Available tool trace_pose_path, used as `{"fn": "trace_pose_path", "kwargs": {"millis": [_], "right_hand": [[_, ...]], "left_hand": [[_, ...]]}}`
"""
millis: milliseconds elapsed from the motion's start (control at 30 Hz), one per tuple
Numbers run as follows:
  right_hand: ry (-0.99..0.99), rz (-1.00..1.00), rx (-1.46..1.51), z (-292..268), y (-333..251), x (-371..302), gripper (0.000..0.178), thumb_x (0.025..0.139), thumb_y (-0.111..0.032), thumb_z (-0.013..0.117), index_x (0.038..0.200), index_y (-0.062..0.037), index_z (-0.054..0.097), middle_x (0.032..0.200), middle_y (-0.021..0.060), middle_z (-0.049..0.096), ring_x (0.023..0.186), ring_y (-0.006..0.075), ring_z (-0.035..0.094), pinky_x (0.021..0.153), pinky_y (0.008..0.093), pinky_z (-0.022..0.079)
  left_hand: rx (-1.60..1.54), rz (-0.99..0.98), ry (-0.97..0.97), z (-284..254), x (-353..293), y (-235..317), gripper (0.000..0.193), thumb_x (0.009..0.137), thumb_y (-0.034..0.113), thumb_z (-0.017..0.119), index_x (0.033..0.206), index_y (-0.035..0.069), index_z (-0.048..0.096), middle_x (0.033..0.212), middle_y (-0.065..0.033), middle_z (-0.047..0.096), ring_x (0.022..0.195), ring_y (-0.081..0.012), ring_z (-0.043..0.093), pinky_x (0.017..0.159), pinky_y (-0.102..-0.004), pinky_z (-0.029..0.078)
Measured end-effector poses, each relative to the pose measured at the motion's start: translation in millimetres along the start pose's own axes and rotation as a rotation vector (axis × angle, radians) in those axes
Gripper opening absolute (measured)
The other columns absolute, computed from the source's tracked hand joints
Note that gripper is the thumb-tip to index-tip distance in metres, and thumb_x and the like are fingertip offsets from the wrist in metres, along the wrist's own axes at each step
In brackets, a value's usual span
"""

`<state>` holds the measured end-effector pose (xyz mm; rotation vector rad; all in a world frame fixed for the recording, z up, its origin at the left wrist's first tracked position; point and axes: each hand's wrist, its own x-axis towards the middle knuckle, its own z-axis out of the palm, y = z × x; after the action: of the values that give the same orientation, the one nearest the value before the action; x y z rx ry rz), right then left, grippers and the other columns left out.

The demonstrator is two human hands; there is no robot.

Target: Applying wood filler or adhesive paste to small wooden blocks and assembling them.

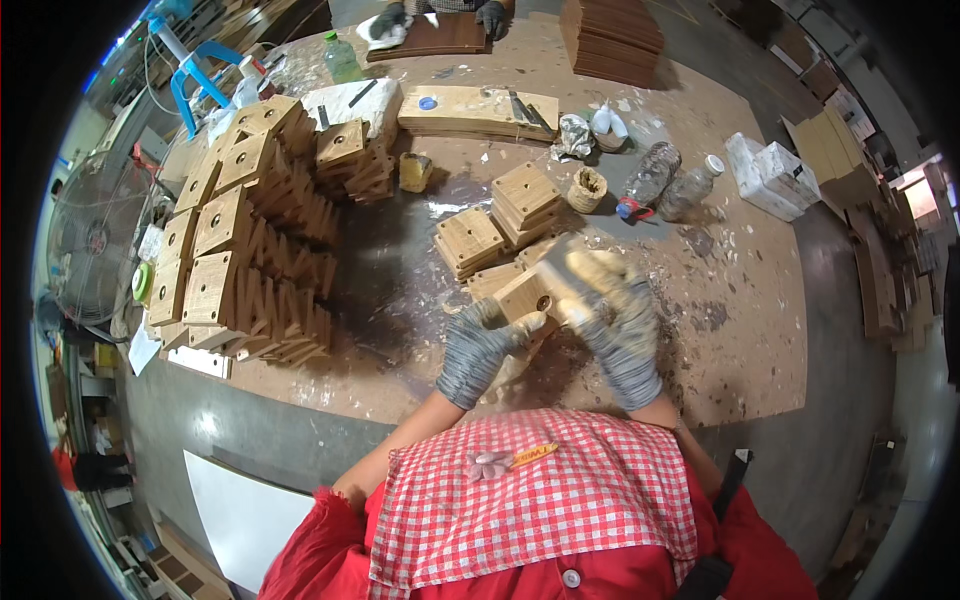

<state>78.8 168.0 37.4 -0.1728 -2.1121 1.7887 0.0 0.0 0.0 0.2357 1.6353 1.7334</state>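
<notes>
My left hand [472, 352], in a grey glove with pale fingertips, grips a square wooden block [520, 298] by its near left side, thumb on top. A round dark hole shows near the block's right side. Over that side hovers my right hand [622, 335], gloved alike, its fingers bent and smeared by motion. A flat greyish thing by its fingers is too blurred to name. Just beyond my hands, short stacks of square wooden blocks [525, 195] with holes stand on the stained table [745, 300].
Tall stacks of wooden blocks [212, 285] fill the table's left side. Plastic bottles [690, 188], a small round tub [587, 188] and a white box [775, 178] stand at the right. Across the table, a co-worker's gloved hands [490, 18] rest at a dark brown board [435, 38].
</notes>
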Motion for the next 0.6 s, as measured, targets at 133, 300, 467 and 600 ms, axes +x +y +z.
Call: {"fn": "trace_pose_path", "kwargs": {"millis": [133, 300, 467, 600], "right_hand": [[-0.119, -0.441, -0.866, 25.1, -23.6, -0.5, 0.037, 0.081, -0.033, 0.061, 0.114, -0.017, 0.06, 0.116, 0.0028, 0.055, 0.108, 0.0201, 0.046, 0.096, 0.0405, 0.031], [-0.06, -0.408, -0.909, 19.1, -20.6, 1.0, 0.036, 0.081, -0.031, 0.061, 0.114, -0.0174, 0.061, 0.117, 0.0033, 0.055, 0.107, 0.0212, 0.046, 0.096, 0.042, 0.03], [0.139, -0.366, -0.864, -4.7, 0.4, 13.4, 0.038, 0.078, -0.026, 0.065, 0.112, -0.0111, 0.061, 0.116, 0.0056, 0.056, 0.104, 0.0223, 0.048, 0.094, 0.0391, 0.034], [0.223, -0.204, -0.508, -14.7, 4.5, 7.1, 0.038, 0.078, -0.022, 0.067, 0.113, -0.008, 0.061, 0.117, 0.0078, 0.057, 0.103, 0.0231, 0.05, 0.094, 0.0359, 0.037]], "left_hand": [[-0.052, 0.186, 0.015, -2.5, 8.2, -27.3, 0.03, 0.078, 0.008, 0.07, 0.105, -0.001, 0.059, 0.09, -0.0091, 0.066, 0.077, -0.014, 0.062, 0.066, -0.0255, 0.052], [-0.127, 0.201, 0.018, 3.7, -5.3, -4.2, 0.03, 0.078, 0.009, 0.07, 0.104, -0.002, 0.06, 0.084, -0.0102, 0.067, 0.067, -0.0127, 0.063, 0.057, -0.0243, 0.053], [-0.192, 0.105, 0.043, 1.7, -3.7, -3.8, 0.03, 0.079, 0.012, 0.071, 0.103, -0.003, 0.061, 0.082, -0.0109, 0.066, 0.064, -0.0127, 0.063, 0.051, -0.0229, 0.052], [-0.143, 0.168, 0.036, -0.7, -5.1, 14.7, 0.032, 0.078, 0.014, 0.072, 0.102, -0.004, 0.061, 0.08, -0.0109, 0.066, 0.063, -0.0127, 0.063, 0.051, -0.0224, 0.052]]}}
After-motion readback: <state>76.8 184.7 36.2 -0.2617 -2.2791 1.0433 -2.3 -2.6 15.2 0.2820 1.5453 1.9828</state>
